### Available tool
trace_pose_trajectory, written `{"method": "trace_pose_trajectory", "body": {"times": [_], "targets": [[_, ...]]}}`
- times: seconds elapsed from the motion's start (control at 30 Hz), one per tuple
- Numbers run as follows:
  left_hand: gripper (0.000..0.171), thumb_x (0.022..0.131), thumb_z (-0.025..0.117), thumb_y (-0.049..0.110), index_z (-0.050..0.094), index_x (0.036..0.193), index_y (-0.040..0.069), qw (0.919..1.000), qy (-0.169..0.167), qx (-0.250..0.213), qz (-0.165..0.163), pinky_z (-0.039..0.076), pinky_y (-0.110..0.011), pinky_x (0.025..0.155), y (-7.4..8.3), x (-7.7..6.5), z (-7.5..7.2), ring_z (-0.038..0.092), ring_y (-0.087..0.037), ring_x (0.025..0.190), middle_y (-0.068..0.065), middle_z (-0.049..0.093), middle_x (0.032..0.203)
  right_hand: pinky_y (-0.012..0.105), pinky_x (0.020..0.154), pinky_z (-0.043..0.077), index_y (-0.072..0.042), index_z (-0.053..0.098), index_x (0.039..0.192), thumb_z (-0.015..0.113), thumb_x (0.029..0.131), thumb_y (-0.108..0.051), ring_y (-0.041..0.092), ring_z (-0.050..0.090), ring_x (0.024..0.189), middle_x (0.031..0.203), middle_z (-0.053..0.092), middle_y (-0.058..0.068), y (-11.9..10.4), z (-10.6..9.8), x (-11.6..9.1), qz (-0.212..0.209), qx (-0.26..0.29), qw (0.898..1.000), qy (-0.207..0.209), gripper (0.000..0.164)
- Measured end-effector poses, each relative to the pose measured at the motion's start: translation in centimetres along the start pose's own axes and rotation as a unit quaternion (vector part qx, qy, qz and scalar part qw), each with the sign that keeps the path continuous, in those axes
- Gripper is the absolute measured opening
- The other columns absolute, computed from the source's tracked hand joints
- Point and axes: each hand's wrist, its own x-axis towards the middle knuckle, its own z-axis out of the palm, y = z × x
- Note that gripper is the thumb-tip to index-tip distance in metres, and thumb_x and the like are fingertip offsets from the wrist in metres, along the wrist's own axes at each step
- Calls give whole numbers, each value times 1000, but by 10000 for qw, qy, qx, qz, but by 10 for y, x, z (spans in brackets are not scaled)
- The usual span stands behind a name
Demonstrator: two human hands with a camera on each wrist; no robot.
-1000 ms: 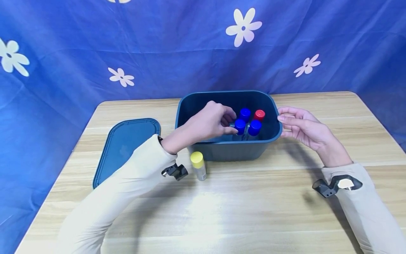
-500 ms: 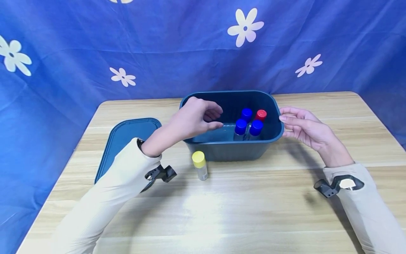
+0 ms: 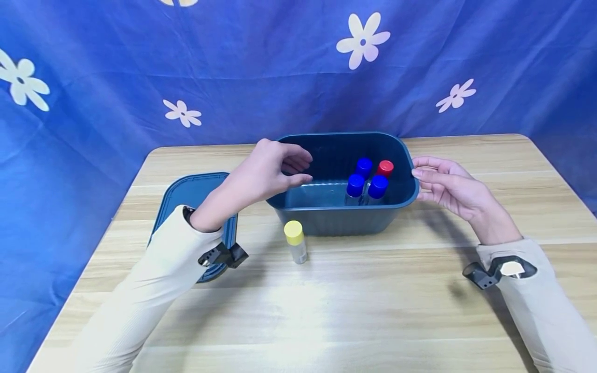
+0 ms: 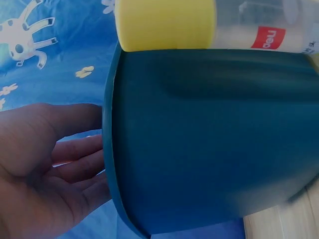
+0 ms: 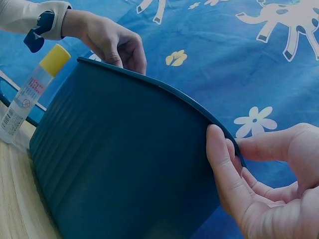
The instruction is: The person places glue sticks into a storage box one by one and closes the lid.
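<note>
- The dark blue-green bin (image 3: 336,223) stands near the worktop's far edge, a little right of its middle, its mouth upward.
- Inside, grouped toward its right end, stand three blue-capped tubes (image 3: 355,186) and one red-capped tube (image 3: 385,169), the red at the back right.
- Of the hands, the right hand (image 3: 450,189) pinches the bin's right rim between thumb and fingers.
- The left hand (image 3: 268,171) is over the bin's left end, half open with thumb and bent fingers apart, holding nothing; whether it touches the rim I cannot tell.
- A yellow-capped tube (image 3: 296,241) stands upright just in front of the bin, near its front left corner.
- A flat lid (image 3: 193,187) lies toward the worktop's left edge, partly hidden by the left sleeve (image 3: 149,290).
- Beyond the far edge of the pale wooden worktop (image 3: 373,300) hangs a blue cloth (image 3: 280,62) with white flowers.
</note>
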Motion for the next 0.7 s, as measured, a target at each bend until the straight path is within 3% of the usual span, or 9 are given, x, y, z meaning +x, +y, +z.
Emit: {"method": "trace_pose_trajectory", "body": {"times": [0.7], "targets": [[28, 86, 73, 9, 67, 111, -3, 9998, 139, 85, -121, 57, -35, 84, -2, -14, 1, 68, -23, 91, -14, 71, 102, 32, 74, 60, 5, 60, 110, 38, 99, 9, 23, 70, 83, 99, 68, 13, 4, -4, -2, -43, 4, 10000, -69, 25]]}}
